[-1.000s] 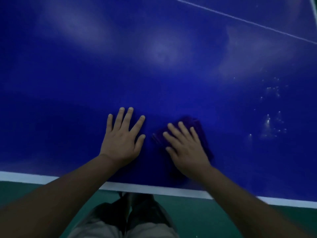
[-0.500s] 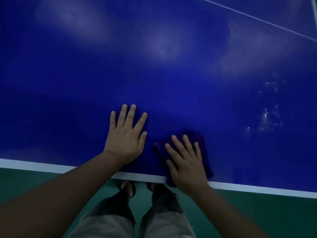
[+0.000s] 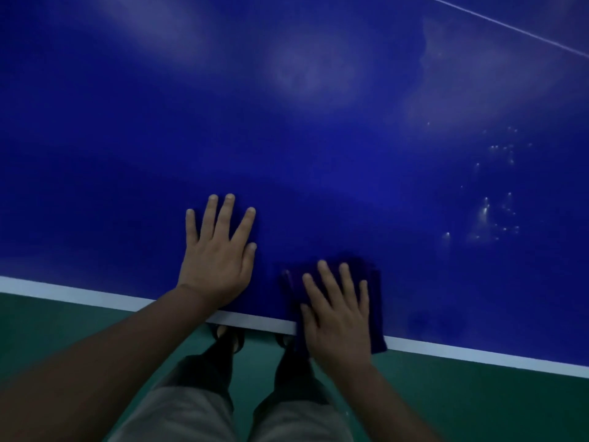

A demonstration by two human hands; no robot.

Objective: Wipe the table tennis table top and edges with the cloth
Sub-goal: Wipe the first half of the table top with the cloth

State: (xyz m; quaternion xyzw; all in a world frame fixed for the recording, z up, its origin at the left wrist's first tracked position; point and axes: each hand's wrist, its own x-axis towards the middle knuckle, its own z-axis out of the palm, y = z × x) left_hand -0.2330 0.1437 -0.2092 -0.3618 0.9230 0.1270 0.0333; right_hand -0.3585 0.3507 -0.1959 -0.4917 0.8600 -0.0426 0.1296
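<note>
The blue table tennis table top point(image 3: 287, 138) fills most of the view, with a white edge line point(image 3: 79, 295) along its near side. A dark purple cloth point(image 3: 374, 301) lies at that near edge, its lower end hanging over the white line. My right hand point(image 3: 338, 311) presses flat on the cloth with fingers spread. My left hand point(image 3: 220, 250) rests flat on the bare table to the left of the cloth, fingers apart, holding nothing.
Small bright droplets or specks point(image 3: 490, 215) dot the table at the right. A thin white line point(image 3: 510, 30) crosses the far right corner. Green floor point(image 3: 478, 403) lies below the edge, with my legs and feet point(image 3: 229, 339) under the table rim.
My right hand has dragged the cloth toward me, from further in on the table to the near edge, where it now overhangs the white line. My left hand stayed flat in place.
</note>
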